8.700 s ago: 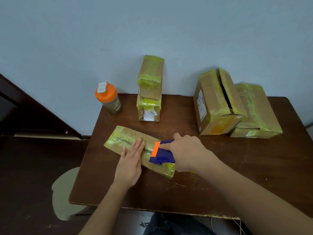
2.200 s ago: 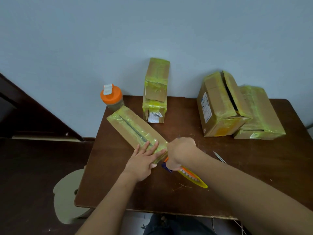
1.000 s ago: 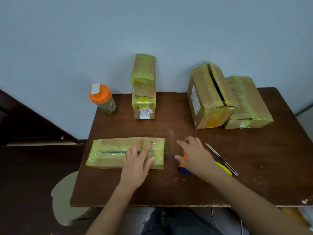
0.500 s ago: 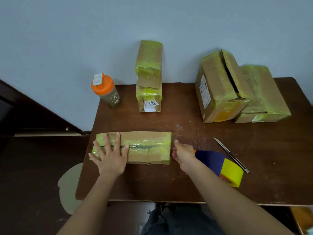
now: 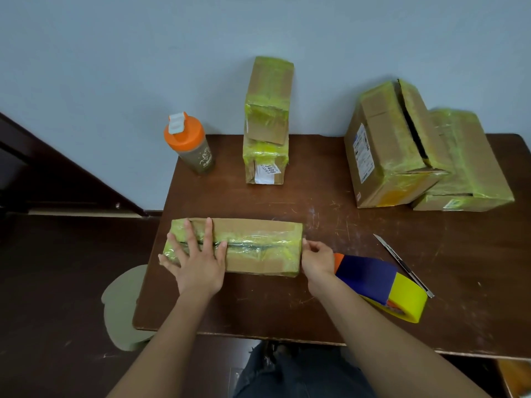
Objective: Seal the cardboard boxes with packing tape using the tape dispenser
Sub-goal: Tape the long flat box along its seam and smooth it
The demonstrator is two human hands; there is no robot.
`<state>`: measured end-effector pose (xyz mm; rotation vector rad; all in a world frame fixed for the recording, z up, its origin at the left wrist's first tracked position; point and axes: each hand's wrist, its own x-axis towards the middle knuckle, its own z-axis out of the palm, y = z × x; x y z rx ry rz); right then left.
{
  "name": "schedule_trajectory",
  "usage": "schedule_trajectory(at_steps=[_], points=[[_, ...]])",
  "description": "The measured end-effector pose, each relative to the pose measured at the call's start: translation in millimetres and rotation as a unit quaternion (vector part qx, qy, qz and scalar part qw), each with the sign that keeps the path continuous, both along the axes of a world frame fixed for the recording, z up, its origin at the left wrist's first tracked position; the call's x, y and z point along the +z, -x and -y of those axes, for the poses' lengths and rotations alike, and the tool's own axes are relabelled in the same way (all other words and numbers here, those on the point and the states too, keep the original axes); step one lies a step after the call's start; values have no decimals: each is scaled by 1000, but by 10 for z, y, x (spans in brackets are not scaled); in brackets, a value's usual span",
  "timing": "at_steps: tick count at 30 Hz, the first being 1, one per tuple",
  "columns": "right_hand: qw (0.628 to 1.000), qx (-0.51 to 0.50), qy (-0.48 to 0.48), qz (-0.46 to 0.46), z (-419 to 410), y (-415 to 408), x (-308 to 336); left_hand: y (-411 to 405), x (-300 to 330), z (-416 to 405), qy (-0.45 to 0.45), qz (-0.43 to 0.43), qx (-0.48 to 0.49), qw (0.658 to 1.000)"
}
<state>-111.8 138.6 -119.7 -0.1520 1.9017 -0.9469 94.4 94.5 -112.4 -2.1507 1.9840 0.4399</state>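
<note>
A long flat cardboard box (image 5: 260, 248) with yellow-green tape along its seam and ends lies crosswise on the brown table (image 5: 287, 305), near the left edge. My left hand (image 5: 198, 259) lies flat on the box's left half with its fingers spread. My right hand (image 5: 317, 258) touches the box's right end, its fingers bent against the taped edge. The blue and orange tape dispenser (image 5: 370, 278) with a yellow tape roll (image 5: 409, 298) lies on the table just right of my right wrist, and no hand holds it.
An orange-lidded bottle (image 5: 191, 145) stands at the back left. Two small taped boxes (image 5: 267, 124) are stacked at the back middle. Two larger taped boxes (image 5: 408, 145) lean together at the back right. A utility knife (image 5: 402, 264) lies right of the dispenser.
The dispenser has been let go and lies on the table. The box has been turned crosswise. My left hand slid to its left half and my right hand came to its right end.
</note>
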Motion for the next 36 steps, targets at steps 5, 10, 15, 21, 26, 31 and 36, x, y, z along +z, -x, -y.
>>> schedule_trajectory(at_steps=[5, 10, 15, 21, 26, 31, 36], points=[[998, 26, -29, -40, 43, 31, 20, -36, 21, 67, -1, 0, -1, 1000], [982, 58, 25, -176, 118, 96, 140, -150, 139, 262, 86, -37, 55, 994], [965, 209, 6, -161, 286, -208, 264, -154, 134, 512, 59, -101, 177, 977], [925, 277, -25, -259, 226, -213, 127, -269, 71, 670, 42, -68, 258, 963], [905, 302, 20, -299, 176, -162, 61, -336, -22, 673, 89, -58, 210, 972], [911, 272, 37, -307, 180, -162, -5, -419, -142, 732, 78, -55, 196, 976], [903, 299, 22, -307, 208, -79, 19, -475, -125, 733, 60, -84, 188, 977]])
